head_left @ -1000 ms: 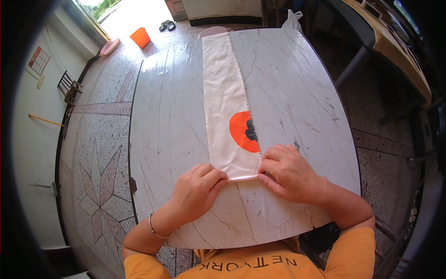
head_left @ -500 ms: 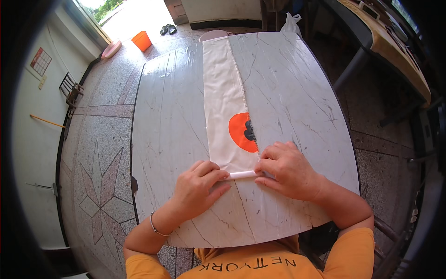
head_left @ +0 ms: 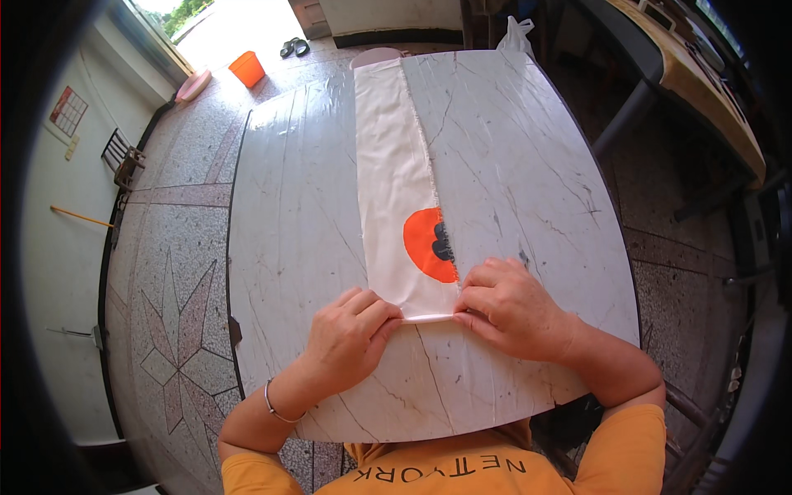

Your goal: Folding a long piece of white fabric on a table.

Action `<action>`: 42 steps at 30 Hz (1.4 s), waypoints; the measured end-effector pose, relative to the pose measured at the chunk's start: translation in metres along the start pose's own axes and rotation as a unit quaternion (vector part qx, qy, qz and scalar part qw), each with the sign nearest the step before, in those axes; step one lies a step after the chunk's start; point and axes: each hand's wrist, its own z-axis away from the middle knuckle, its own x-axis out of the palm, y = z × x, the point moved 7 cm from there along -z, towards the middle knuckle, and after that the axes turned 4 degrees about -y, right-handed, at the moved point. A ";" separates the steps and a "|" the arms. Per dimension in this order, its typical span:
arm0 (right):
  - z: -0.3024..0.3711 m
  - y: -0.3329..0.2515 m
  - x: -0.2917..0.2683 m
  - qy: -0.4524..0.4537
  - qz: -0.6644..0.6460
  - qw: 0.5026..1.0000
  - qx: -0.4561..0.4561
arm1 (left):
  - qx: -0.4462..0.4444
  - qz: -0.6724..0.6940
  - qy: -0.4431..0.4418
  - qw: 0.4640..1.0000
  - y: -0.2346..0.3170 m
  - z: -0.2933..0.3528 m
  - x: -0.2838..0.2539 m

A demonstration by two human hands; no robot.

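Both hands pinch the near end of a long white cloth strip on a marbled surface.

Head view: left hand (head_left: 351, 330) and right hand (head_left: 511, 309) grip the rolled hem of the cloth strip (head_left: 396, 165), which stretches away from them across the surface (head_left: 289, 206); its orange patch (head_left: 429, 245) lies just beyond the right hand.

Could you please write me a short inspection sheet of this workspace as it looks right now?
Surface: pale marbled table, creased covering, mostly bare.
Job's things: long white cloth strip lying lengthwise, orange patch near its close end; close end rolled into a narrow fold.
Clutter: nothing seen on the table.
Grippers: left hand and right hand pinch the rolled end at either side.
Cables: nothing seen.
Surroundings: patterned stone floor, orange bucket, pink basin, sandals, wooden bench to the right.
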 end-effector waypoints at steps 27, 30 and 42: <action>-0.002 0.007 0.001 0.018 -0.025 1.000 0.002 | 0.031 -0.057 0.055 0.996 0.014 0.002 -0.002; -0.003 0.007 0.002 0.022 -0.007 1.000 0.008 | 0.023 -0.062 0.047 0.997 0.012 0.000 0.001; -0.008 0.009 -0.001 0.049 -0.009 0.998 0.050 | 0.024 -0.045 0.079 0.996 0.012 -0.001 0.004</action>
